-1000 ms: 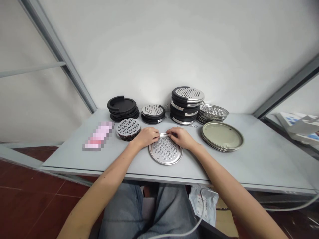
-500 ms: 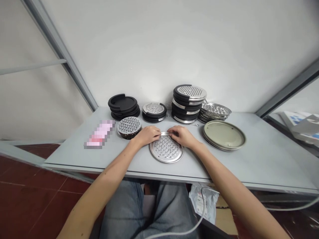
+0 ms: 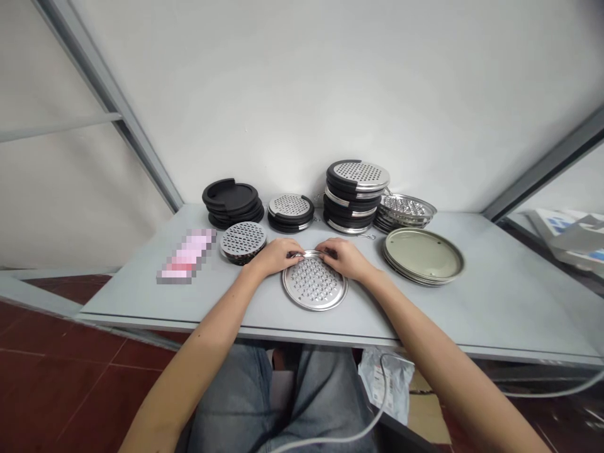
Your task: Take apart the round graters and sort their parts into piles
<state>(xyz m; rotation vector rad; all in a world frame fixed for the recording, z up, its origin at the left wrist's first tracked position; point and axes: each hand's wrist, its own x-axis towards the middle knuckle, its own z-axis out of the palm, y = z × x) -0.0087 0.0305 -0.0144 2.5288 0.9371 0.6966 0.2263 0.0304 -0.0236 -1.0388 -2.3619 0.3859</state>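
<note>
A round metal grater [image 3: 315,284] lies flat near the front edge of the table, its raised teeth facing up inside a shiny rim. My left hand [image 3: 277,255] grips the far left part of that rim with bent fingers. At the far right part, my right hand [image 3: 345,258] has thumb and fingers closed on the rim. The fingertips of both hands are partly hidden. Just left of my left hand stands a stack of smaller grey perforated discs [image 3: 244,238].
Behind are black round holders [image 3: 233,198], a short stack of black-rimmed graters [image 3: 290,206], a taller stack [image 3: 361,175] and more metal graters [image 3: 408,206]. Greenish round lids [image 3: 425,255] are stacked at right. A blurred pink item [image 3: 187,257] lies left. A cable [image 3: 385,390] hangs below.
Both hands stay at the grater's far rim, and the grater keeps its place. Only a slight shift of the left fingers and of the whole view shows.
</note>
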